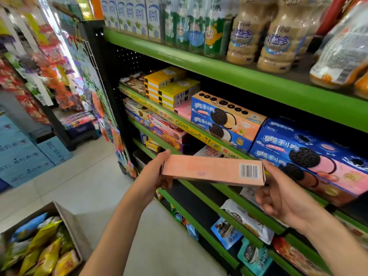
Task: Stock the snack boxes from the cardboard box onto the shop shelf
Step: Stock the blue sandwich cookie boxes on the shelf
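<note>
While both the left hand (157, 172) and right hand (278, 198) grip one long pink cardboard snack box (213, 170) before the green-edged shop shelf (199, 134), the brown cardboard box (65, 216) looks far from emptied

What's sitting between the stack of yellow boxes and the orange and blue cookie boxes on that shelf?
In the head view, a pale pink box lies between the yellow boxes and the orange and blue cookie boxes.

My left hand (157, 172) and right hand (278, 198) are bare, no gloves, rings or watch. Both forearms are uncovered to the frame edge; no sleeve shows on either arm.
</note>
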The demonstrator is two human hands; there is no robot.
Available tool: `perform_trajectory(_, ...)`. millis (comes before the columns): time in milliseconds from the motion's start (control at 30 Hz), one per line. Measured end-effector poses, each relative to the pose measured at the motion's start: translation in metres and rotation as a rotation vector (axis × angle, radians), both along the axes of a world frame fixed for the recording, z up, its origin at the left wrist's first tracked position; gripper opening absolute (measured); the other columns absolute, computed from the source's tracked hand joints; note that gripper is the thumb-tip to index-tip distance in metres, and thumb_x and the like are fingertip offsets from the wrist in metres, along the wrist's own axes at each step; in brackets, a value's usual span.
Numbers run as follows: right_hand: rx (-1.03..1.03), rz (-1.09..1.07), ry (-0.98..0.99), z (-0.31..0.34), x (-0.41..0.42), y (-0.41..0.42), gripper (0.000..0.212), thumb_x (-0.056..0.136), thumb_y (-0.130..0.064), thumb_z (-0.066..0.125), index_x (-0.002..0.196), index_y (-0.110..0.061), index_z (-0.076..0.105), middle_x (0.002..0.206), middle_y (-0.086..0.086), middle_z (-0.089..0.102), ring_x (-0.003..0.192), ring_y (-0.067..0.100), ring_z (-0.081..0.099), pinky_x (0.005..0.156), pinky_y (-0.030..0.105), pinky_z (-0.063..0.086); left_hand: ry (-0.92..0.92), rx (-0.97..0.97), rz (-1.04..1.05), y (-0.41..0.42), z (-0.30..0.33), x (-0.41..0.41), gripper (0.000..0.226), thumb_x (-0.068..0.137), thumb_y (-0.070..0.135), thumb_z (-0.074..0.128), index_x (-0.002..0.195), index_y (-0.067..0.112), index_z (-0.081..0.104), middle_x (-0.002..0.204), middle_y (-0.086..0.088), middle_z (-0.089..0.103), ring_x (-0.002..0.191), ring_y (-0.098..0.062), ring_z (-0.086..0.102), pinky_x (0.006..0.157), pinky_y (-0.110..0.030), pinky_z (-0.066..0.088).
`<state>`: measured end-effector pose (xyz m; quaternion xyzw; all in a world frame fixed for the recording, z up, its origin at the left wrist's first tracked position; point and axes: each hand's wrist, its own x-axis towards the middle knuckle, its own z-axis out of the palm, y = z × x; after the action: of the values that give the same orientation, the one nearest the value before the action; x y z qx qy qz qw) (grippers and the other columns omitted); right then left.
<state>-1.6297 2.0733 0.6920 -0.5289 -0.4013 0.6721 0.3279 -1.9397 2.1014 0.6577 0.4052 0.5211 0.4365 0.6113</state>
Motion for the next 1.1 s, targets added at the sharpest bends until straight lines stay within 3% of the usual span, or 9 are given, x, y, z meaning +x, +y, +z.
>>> perform_trajectory(100, 0.023, -0.021, 0.082, -0.001, -0.002, -0.002, 0.057, 0.076, -0.064, 0.061, 0.115, -0.024, 0.069, 0.084, 0.017, 0.065, 0.052, 0.02, 0.055, 0.039, 0.025, 0.042, -0.162, 0.083, 0.019, 0.0, -0.004, -0.002, 0.038, 0.081, 0.037, 0.052, 0.115, 0.032, 0.068, 0.108, -0.005, 0.072, 0.078, -0.017, 0.066, 0.05, -0.026, 0.046)
perform_trajectory(167, 0.048, -0.058, 0.139, -0.001, -0.002, -0.004, 0.05, 0.076, -0.046, 0.068, 0.117, -0.017, 0.067, 0.088, 0.021, 0.067, 0.056, 0.023, 0.059, 0.04, 0.026, 0.046, -0.238, 0.135, 0.016, 0.001, -0.007, -0.004, 0.05, 0.076, 0.021, 0.053, 0.125, 0.028, 0.061, 0.112, -0.005, 0.07, 0.086, -0.02, 0.067, 0.057, -0.031, 0.05)
perform_trajectory(267, 0.091, -0.107, 0.154, 0.001, -0.003, -0.007, 0.05, 0.071, -0.021, 0.073, 0.118, -0.011, 0.063, 0.093, 0.024, 0.068, 0.063, 0.027, 0.063, 0.042, 0.027, 0.05, -0.275, 0.204, 0.016, 0.002, -0.009, -0.006, 0.059, 0.071, 0.008, 0.053, 0.128, 0.022, 0.06, 0.111, -0.005, 0.07, 0.089, -0.02, 0.067, 0.067, -0.029, 0.056)
perform_trajectory(400, 0.152, -0.115, 0.076, 0.003, -0.007, -0.012, 0.049, 0.069, -0.005, 0.071, 0.117, -0.008, 0.063, 0.099, 0.014, 0.071, 0.065, 0.021, 0.064, 0.047, 0.027, 0.053, -0.397, 0.248, 0.022, 0.003, -0.007, -0.008, 0.06, 0.068, -0.001, 0.052, 0.122, 0.022, 0.067, 0.123, -0.008, 0.066, 0.105, -0.023, 0.066, 0.08, -0.033, 0.057)
perform_trajectory(633, 0.161, -0.167, 0.075, 0.005, -0.012, -0.017, 0.042, 0.073, -0.004, 0.068, 0.114, -0.007, 0.064, 0.098, 0.02, 0.07, 0.064, 0.025, 0.064, 0.046, 0.026, 0.052, -0.41, 0.212, 0.063, 0.005, -0.006, -0.007, 0.047, 0.082, 0.01, 0.063, 0.126, 0.026, 0.064, 0.125, -0.011, 0.065, 0.109, -0.026, 0.065, 0.083, -0.035, 0.057)
perform_trajectory(767, 0.152, -0.178, 0.075, 0.005, -0.013, -0.02, 0.042, 0.075, -0.008, 0.066, 0.117, -0.004, 0.062, 0.104, 0.029, 0.066, 0.066, 0.028, 0.059, 0.046, 0.027, 0.051, -0.399, 0.198, 0.101, 0.005, -0.005, -0.006, 0.039, 0.084, 0.022, 0.068, 0.122, 0.026, 0.067, 0.115, -0.01, 0.069, 0.099, -0.022, 0.067, 0.073, -0.029, 0.057)
perform_trajectory(1000, 0.15, -0.193, 0.064, 0.004, -0.014, -0.02, 0.041, 0.073, -0.01, 0.066, 0.113, -0.005, 0.064, 0.095, 0.023, 0.065, 0.059, 0.025, 0.057, 0.043, 0.026, 0.047, -0.382, 0.186, 0.159, 0.009, -0.006, -0.003, 0.031, 0.081, 0.027, 0.065, 0.11, 0.022, 0.074, 0.104, -0.01, 0.072, 0.087, -0.02, 0.069, 0.068, -0.029, 0.056)
perform_trajectory(1100, 0.173, -0.176, 0.013, 0.006, -0.015, -0.021, 0.043, 0.072, -0.011, 0.069, 0.114, -0.015, 0.067, 0.091, 0.013, 0.069, 0.054, 0.021, 0.054, 0.042, 0.023, 0.044, -0.363, 0.187, 0.173, 0.01, -0.005, -0.003, 0.033, 0.08, 0.031, 0.065, 0.111, 0.022, 0.073, 0.102, -0.01, 0.072, 0.087, -0.02, 0.069, 0.067, -0.028, 0.056)
